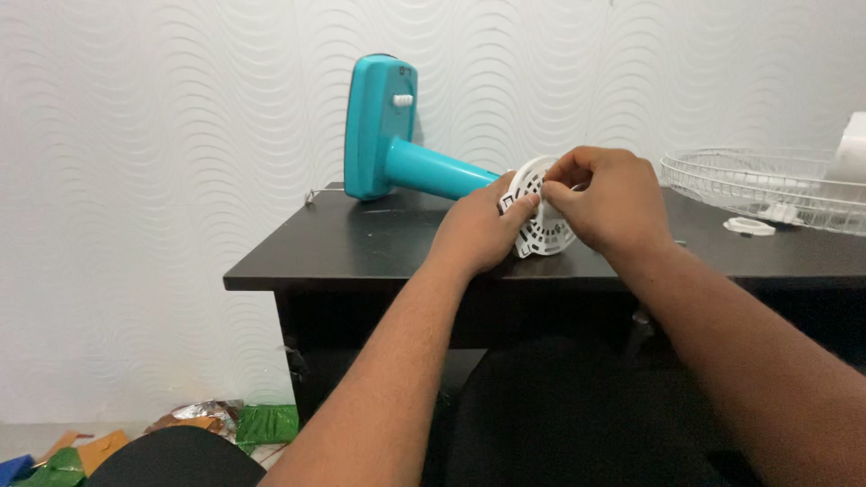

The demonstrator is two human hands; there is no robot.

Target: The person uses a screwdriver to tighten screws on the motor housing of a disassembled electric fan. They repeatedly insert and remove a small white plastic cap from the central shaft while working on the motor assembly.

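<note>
A turquoise fan stand (397, 153) lies on its side on the black table (361, 243), base toward the wall. At its near end sits a white vented motor housing (541, 236). My left hand (478, 230) grips the housing from the left side. From the right, my right hand (609, 203) pinches something small at the housing's top edge; the fingers hide what it is.
A white wire fan guard (767, 185) lies at the table's right end, with a small white ring (749, 226) in front of it. A white object (852, 144) stands at the far right. Coloured wrappers (216, 424) litter the floor at lower left.
</note>
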